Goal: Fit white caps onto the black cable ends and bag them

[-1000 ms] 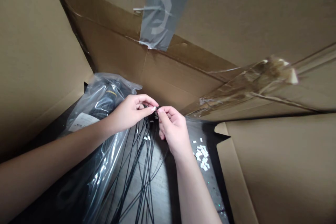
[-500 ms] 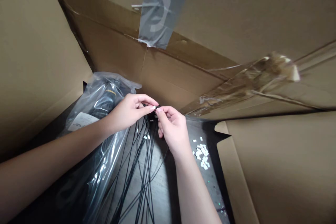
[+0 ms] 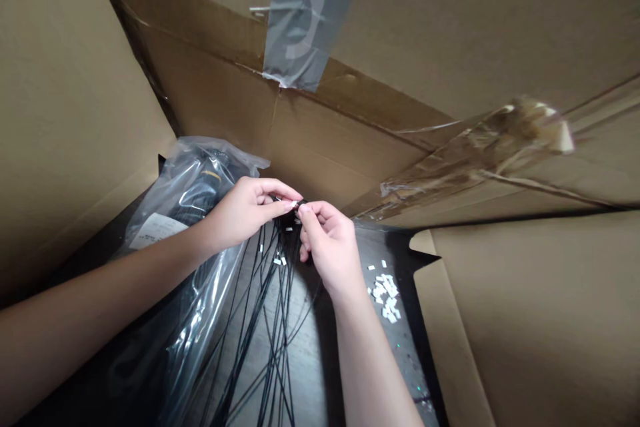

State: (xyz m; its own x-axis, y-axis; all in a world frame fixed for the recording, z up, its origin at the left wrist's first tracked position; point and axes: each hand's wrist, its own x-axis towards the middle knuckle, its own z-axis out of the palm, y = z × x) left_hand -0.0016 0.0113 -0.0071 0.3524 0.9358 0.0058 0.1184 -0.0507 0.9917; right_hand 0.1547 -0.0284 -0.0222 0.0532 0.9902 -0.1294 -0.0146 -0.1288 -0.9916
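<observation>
Between thumb and forefinger, my left hand [image 3: 247, 208] pinches a small white connector housing [image 3: 294, 204]. Close against it, my right hand [image 3: 331, 247] is closed in a pinch on a thin black wire [image 3: 301, 203], whose end is mostly hidden by the fingertips. The two hands' tips nearly touch. Below them, a fan of long black wires [image 3: 273, 327] runs over the dark table toward me. A few white housings [image 3: 280, 260] lie on or beside these wires. To the right of my right forearm is a small pile of similar white housings [image 3: 389, 295].
A clear plastic bag [image 3: 200, 330] of black wires, with a white label [image 3: 157, 228], lies left, partly under my left forearm. Cardboard walls [image 3: 320, 153] rise behind and at left. A cardboard flap [image 3: 540, 307] stands right. The table [image 3: 305, 347] shows between the wires and my right arm.
Hardly anything differs. Both hands keep their pinch at the same spot, with only a slight shift of the fingertips; the wires and loose housings stay where they were.
</observation>
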